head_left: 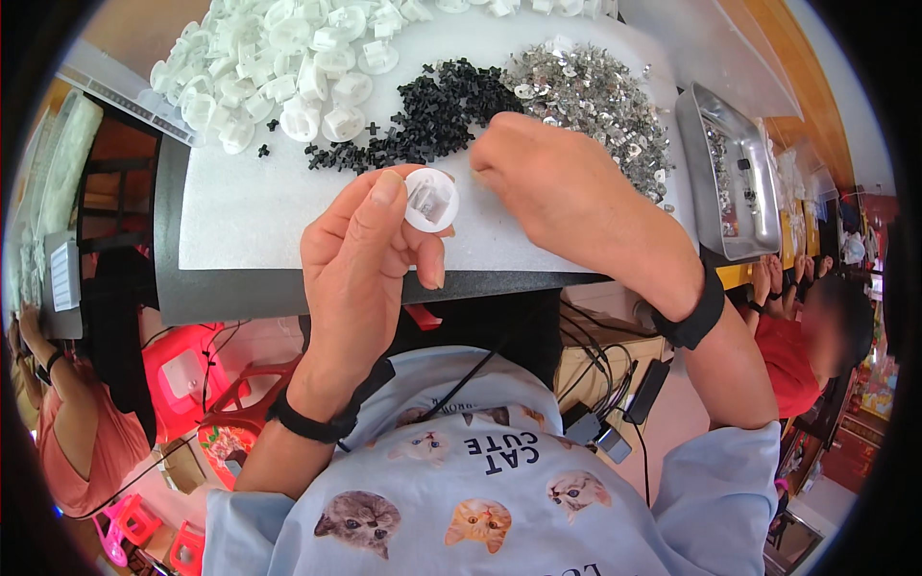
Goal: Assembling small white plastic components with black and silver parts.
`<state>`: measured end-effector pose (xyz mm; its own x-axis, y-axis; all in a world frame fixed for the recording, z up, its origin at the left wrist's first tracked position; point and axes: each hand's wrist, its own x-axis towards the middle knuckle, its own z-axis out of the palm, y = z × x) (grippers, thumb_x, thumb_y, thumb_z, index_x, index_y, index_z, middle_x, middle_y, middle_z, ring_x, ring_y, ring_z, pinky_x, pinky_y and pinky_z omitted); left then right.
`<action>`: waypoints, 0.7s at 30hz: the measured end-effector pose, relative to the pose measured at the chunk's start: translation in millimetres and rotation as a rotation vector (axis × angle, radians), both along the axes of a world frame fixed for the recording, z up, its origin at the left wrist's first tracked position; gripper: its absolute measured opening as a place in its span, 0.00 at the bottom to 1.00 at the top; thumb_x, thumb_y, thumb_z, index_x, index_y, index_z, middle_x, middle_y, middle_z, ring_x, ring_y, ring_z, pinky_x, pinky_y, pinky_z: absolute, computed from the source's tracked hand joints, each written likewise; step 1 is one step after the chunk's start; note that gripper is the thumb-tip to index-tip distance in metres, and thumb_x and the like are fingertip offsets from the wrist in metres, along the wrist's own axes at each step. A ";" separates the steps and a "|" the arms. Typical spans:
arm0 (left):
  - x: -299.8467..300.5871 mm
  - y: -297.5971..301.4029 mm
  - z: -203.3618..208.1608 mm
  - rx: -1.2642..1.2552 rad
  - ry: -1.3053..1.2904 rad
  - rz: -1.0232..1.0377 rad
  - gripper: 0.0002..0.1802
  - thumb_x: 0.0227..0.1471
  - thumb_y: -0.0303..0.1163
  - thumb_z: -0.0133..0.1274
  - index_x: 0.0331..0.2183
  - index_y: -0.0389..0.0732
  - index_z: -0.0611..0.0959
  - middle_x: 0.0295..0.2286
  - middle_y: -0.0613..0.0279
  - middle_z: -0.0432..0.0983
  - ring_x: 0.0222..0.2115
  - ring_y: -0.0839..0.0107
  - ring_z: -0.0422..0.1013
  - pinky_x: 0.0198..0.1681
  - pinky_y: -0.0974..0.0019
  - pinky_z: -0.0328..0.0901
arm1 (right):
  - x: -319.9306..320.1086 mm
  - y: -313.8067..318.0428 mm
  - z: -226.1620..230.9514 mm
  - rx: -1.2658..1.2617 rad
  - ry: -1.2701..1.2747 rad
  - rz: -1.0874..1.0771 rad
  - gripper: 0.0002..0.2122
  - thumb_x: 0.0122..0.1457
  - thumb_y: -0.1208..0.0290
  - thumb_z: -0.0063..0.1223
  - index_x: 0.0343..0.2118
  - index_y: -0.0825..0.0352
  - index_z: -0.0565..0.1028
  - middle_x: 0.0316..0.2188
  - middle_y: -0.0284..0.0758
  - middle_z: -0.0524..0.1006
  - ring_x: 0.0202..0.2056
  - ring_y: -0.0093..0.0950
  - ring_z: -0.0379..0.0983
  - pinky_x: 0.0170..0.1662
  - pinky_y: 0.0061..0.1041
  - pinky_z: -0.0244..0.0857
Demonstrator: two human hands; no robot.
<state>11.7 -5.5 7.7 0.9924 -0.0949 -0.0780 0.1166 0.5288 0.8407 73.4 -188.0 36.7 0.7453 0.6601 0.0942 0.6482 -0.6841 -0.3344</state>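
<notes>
Between the thumb and fingers of my left hand is a round white plastic part, its hollow square middle facing up. My right hand is closed, fingers curled down at the edge of a pile of small black cross-shaped pieces. Whatever its fingertips may pinch is hidden behind the hand. Beyond and right of that hand lies a heap of small shiny metal pieces. A large pile of white plastic parts like the held one covers the far left.
A white foam sheet covers the dark table. At the right stands a metal tray with small parts inside. Cables and adapters hang below the table edge. Other people sit left and right, near red plastic stools.
</notes>
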 end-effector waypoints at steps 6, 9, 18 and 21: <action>1.6 -1.7 2.3 0.040 0.040 -0.006 0.21 0.62 0.38 0.38 0.40 0.29 0.75 0.23 0.57 0.73 0.15 0.78 0.64 0.18 0.77 0.57 | -7.1 2.4 31.1 0.525 0.331 -0.095 0.03 0.55 0.77 0.50 0.27 0.69 0.70 0.20 0.30 0.65 0.22 0.21 0.62 0.25 0.19 0.57; 2.3 -1.2 6.9 0.085 0.067 -0.002 0.20 0.61 0.39 0.39 0.38 0.31 0.76 0.21 0.59 0.73 0.13 0.80 0.61 0.16 0.77 0.53 | -7.2 10.8 34.9 0.515 0.413 -0.017 0.04 0.56 0.76 0.51 0.27 0.69 0.70 0.18 0.27 0.62 0.22 0.15 0.58 0.25 0.17 0.54; 8.9 -3.1 11.8 0.078 0.198 0.024 0.21 0.58 0.41 0.47 0.21 0.36 0.77 0.13 0.65 0.68 0.09 0.83 0.55 0.11 0.77 0.45 | -1.4 16.7 17.5 0.531 0.097 0.116 0.03 0.53 0.78 0.53 0.26 0.68 0.70 0.20 0.30 0.65 0.21 0.22 0.60 0.24 0.22 0.54; 9.7 -2.9 12.9 0.088 0.209 0.035 0.21 0.58 0.42 0.47 0.21 0.36 0.78 0.12 0.66 0.67 0.08 0.83 0.54 0.11 0.77 0.43 | -0.6 19.8 12.5 0.564 0.030 0.144 0.03 0.52 0.79 0.53 0.27 0.68 0.70 0.20 0.32 0.65 0.21 0.25 0.61 0.24 0.23 0.55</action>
